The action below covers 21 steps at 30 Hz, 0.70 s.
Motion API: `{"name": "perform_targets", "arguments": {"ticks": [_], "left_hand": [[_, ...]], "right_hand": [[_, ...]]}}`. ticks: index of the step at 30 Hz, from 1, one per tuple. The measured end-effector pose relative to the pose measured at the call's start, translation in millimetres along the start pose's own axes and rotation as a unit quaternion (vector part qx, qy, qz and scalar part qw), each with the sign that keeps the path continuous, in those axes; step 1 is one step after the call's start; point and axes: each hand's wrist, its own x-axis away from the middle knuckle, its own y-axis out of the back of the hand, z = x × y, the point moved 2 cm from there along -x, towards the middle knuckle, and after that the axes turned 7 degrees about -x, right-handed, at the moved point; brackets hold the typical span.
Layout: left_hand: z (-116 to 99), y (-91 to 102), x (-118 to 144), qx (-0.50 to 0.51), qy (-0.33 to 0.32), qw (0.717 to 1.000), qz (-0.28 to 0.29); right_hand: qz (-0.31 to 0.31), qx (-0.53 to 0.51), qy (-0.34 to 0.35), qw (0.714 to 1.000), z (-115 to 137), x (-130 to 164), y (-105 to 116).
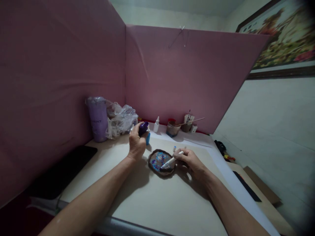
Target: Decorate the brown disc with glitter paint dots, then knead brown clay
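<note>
My left hand (pixel 137 141) is closed around a small dark purple bottle (pixel 143 128), held above the table beyond the round piece. A white marker pen (pixel 171 160) is pinched in my right hand (pixel 190 160), its tip pointing down-left onto the round piece. That round brown piece (pixel 155 168) has a raised dark rim and lies flat on the table. Blue and purple glittery patches cover parts of its face, with a dark area near the front edge. A small white cap with a blue end (pixel 174 148) stands just behind it. Something blue (pixel 148 139) shows beside my left hand, partly hidden.
At the back stand a white nozzle bottle (pixel 156 125), a jar of murky liquid (pixel 173 130) with a brush across it, and a holder of pens (pixel 187 124). Left are a purple tumbler (pixel 97 119), plastic bags (pixel 121 119) and a black flat panel (pixel 66 170). Pink boards (pixel 172 75) enclose the table.
</note>
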Motion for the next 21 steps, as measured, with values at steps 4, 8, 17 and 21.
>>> {"name": "perform_targets", "arguments": {"ticks": [4, 8, 17, 21], "left_hand": [[0.4, 0.0, -0.1, -0.002, -0.002, 1.0, 0.0], [0.5, -0.2, 0.3, -0.004, 0.001, 1.0, 0.002], [-0.3, -0.5, -0.1, -0.009, 0.002, 1.0, 0.003], [0.1, -0.4, -0.2, -0.005, -0.001, 1.0, 0.0]], "right_hand": [[0.007, 0.001, 0.005, 1.0, -0.4, -0.2, 2.0], [0.018, 0.013, 0.004, 1.0, -0.6, -1.1, 2.6], [0.022, 0.049, -0.001, 0.999, -0.7, -1.2, 6.3], [0.009, 0.058, 0.001, 0.998, -1.2, -1.4, 7.4]]}}
